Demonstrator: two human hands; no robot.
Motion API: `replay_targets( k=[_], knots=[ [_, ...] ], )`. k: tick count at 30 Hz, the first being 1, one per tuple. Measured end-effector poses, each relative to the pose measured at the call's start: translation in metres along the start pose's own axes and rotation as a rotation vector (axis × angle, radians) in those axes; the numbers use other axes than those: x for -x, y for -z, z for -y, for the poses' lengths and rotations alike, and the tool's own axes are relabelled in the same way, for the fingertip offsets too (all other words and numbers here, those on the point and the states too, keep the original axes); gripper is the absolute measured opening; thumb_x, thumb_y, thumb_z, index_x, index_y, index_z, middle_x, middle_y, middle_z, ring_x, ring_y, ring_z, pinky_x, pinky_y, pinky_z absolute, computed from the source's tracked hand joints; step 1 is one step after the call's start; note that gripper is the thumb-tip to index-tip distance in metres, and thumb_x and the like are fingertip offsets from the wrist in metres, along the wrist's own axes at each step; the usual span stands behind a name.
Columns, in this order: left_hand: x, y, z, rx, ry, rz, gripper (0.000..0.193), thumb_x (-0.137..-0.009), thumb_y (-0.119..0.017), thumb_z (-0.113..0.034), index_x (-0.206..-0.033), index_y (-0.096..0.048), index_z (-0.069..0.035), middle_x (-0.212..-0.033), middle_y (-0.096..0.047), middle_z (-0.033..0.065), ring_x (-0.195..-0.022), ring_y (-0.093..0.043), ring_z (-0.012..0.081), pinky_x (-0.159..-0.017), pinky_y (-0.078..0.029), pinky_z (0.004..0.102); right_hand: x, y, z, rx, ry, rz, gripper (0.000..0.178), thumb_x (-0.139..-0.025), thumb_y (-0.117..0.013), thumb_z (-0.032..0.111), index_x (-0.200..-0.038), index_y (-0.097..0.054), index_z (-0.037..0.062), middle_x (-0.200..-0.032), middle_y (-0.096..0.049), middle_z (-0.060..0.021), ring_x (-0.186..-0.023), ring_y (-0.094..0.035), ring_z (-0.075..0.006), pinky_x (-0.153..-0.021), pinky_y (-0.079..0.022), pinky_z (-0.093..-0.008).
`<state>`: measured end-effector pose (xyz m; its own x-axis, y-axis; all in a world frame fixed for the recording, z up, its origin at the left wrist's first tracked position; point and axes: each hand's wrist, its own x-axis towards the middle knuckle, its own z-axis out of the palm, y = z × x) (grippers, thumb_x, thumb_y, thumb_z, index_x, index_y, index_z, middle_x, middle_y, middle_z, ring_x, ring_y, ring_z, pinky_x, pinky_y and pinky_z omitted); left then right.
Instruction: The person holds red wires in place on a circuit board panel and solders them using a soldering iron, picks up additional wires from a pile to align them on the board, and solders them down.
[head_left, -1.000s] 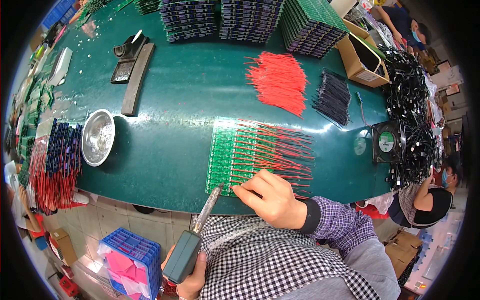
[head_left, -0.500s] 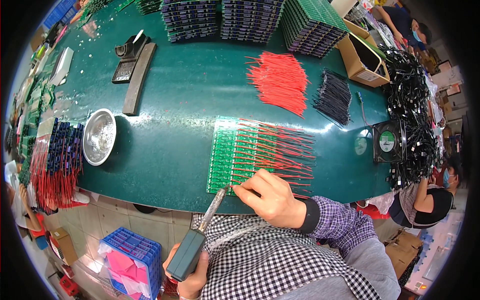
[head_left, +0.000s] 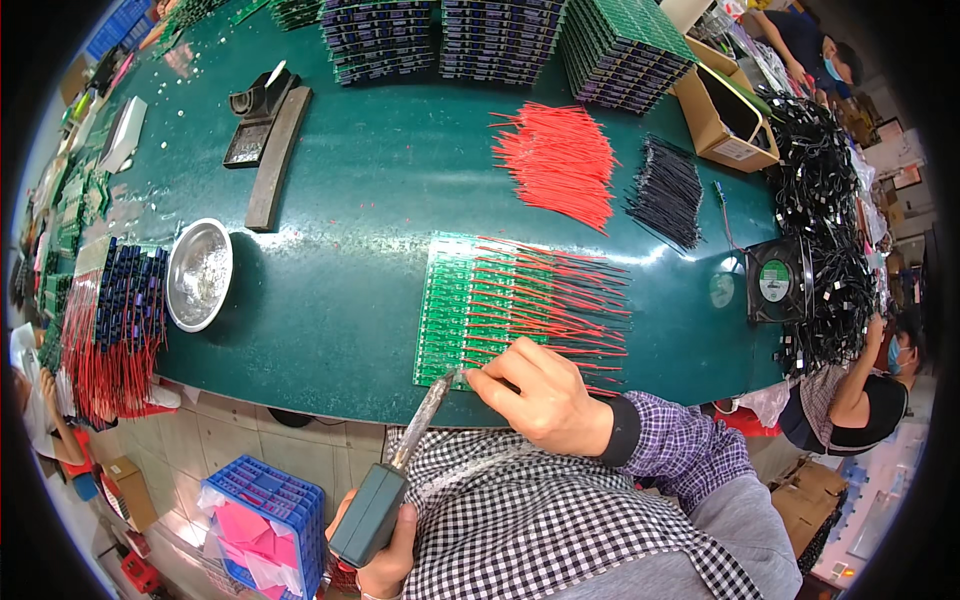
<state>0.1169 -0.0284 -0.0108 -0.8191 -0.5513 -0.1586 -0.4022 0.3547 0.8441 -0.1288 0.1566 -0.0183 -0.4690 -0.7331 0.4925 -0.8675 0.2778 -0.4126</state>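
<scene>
My left hand [head_left: 392, 562] is wrapped round the dark grey handle of a soldering iron [head_left: 371, 512]. Its tip rests at the near edge of a green circuit board panel [head_left: 432, 325]. Just right of the tip, my right hand [head_left: 540, 397] is pinched at the end of a red wire, mostly hidden by the fingers. Rows of red wires [head_left: 560, 310] run from the panel out to the right, with black wires among them. Beyond the panel lie a pile of loose red wires [head_left: 556, 165] and a smaller pile of black wires [head_left: 667, 192].
A metal bowl [head_left: 200, 275] and a wired board stack [head_left: 125, 300] stand left. An iron stand [head_left: 255, 120] lies beyond. Tall board stacks [head_left: 505, 40] line the back. At right are a carton [head_left: 730, 120], a fan [head_left: 778, 282], heaped black cables [head_left: 830, 220] and a co-worker [head_left: 870, 400].
The iron's tip has drawn slightly left and down, away from my right fingertips. My right hand stays in place. At the right, a co-worker's hand has risen.
</scene>
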Motion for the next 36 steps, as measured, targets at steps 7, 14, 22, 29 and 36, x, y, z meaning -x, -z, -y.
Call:
replay_targets(
  k=[7,14,22,29,36],
  knots=[
    [0.015,-0.004,0.021,0.041,0.134,-0.158,0.035,-0.082,-0.084,-0.005,-0.112,-0.069,0.003,-0.1,-0.07,0.0091,-0.087,-0.065,0.018,-0.079,-0.053,0.0326,0.0,0.0,0.001,-0.003,-0.008,-0.005,0.03,-0.07,-0.071,0.002,-0.1,-0.071,-0.0018,-0.084,-0.062,-0.0065,-0.071,-0.058,-0.0196,-0.055,-0.048,-0.0308],
    [0.016,-0.003,0.016,0.051,0.129,-0.155,0.039,-0.081,-0.084,-0.006,-0.116,-0.068,0.004,-0.105,-0.071,0.0126,-0.091,-0.067,0.0212,-0.082,-0.054,0.0346,-0.001,-0.004,0.002,0.041,-0.002,-0.065,0.027,-0.07,-0.072,0.003,-0.097,-0.072,-0.0004,-0.086,-0.065,-0.0063,-0.073,-0.06,-0.0204,-0.058,-0.048,-0.0313],
    [0.017,-0.002,0.011,0.006,0.13,-0.157,0.039,-0.081,-0.085,-0.006,-0.116,-0.069,0.004,-0.105,-0.071,0.0117,-0.092,-0.067,0.0207,-0.083,-0.054,0.0341,0.001,-0.003,0.006,0.007,0.005,-0.106,0.026,-0.067,-0.073,0.003,-0.092,-0.072,0.0001,-0.082,-0.065,-0.006,-0.072,-0.062,-0.0211,-0.06,-0.048,-0.0332],
    [0.006,0.001,-0.002,0.006,-0.002,0.024,0.036,-0.083,-0.085,-0.01,-0.113,-0.07,0.003,-0.102,-0.072,0.0109,-0.089,-0.067,0.0204,-0.081,-0.054,0.0332,0.003,-0.005,0.005,0.002,0.007,-0.084,0.027,-0.067,-0.073,0.003,-0.094,-0.071,0.0,-0.083,-0.064,-0.0064,-0.073,-0.061,-0.0219,-0.06,-0.048,-0.0336],
    [0.003,0.0,-0.004,-0.035,-0.036,0.04,0.031,-0.084,-0.085,-0.012,-0.108,-0.07,0.003,-0.092,-0.071,0.0087,-0.078,-0.065,0.0176,-0.071,-0.053,0.0316,0.003,-0.005,0.005,0.014,0.018,-0.08,0.028,-0.068,-0.072,0.004,-0.095,-0.071,0.0,-0.084,-0.063,-0.0064,-0.074,-0.061,-0.0223,-0.061,-0.048,-0.0341]
  ],
)
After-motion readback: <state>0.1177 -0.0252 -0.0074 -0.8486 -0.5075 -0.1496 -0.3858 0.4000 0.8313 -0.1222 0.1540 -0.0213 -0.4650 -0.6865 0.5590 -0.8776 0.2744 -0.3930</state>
